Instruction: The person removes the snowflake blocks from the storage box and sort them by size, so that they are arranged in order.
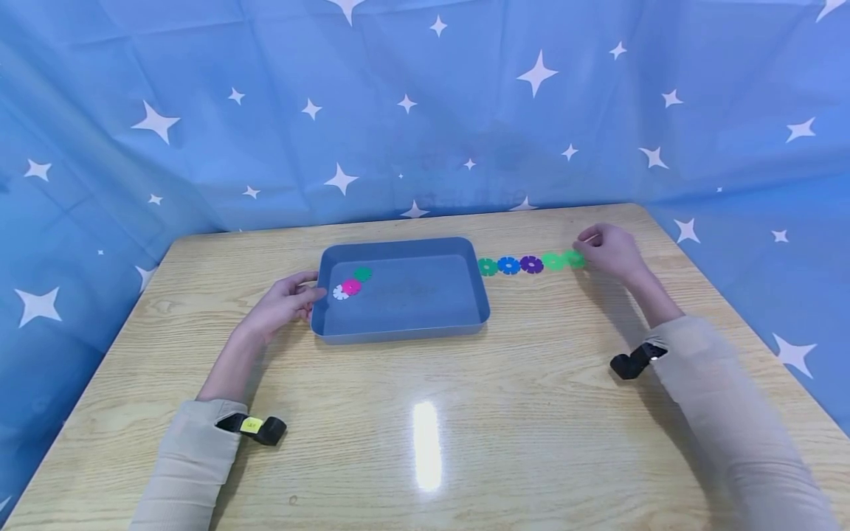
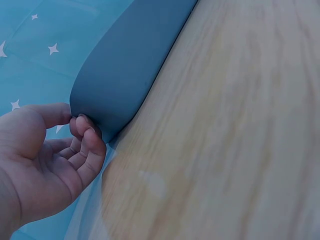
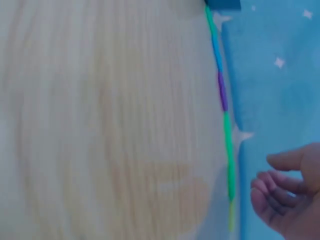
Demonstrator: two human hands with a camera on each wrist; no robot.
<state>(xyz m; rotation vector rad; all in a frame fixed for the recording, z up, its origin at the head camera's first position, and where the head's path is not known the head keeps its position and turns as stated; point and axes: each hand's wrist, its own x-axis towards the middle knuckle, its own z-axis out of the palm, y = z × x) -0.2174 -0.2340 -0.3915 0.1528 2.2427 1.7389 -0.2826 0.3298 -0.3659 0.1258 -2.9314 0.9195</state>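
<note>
A shallow blue-grey tray (image 1: 398, 335) lies on the table, holding a green (image 1: 362, 273), a pink (image 1: 352, 287) and a white (image 1: 341, 292) snowflake disc near its left end. My left hand (image 1: 287, 301) pinches the tray's left end wall, thumb at the rim and fingers curled against the outside. From the tray's right side runs a row of notched snowflake discs: green (image 1: 488, 266), blue (image 1: 509, 265), purple (image 1: 531, 264), then lighter green ones (image 1: 553, 261). My right hand (image 1: 611, 252) hovers by the row's right end; in the right wrist view its fingers (image 3: 265, 197) are loosely curled, thumb apart, holding nothing.
The pale wooden table (image 1: 372, 428) has its back edge just behind the tray and the disc row, its right edge beyond my right hand. A blue curtain (image 1: 425, 110) with white stars hangs behind. Black wrist cameras sit on both sleeves.
</note>
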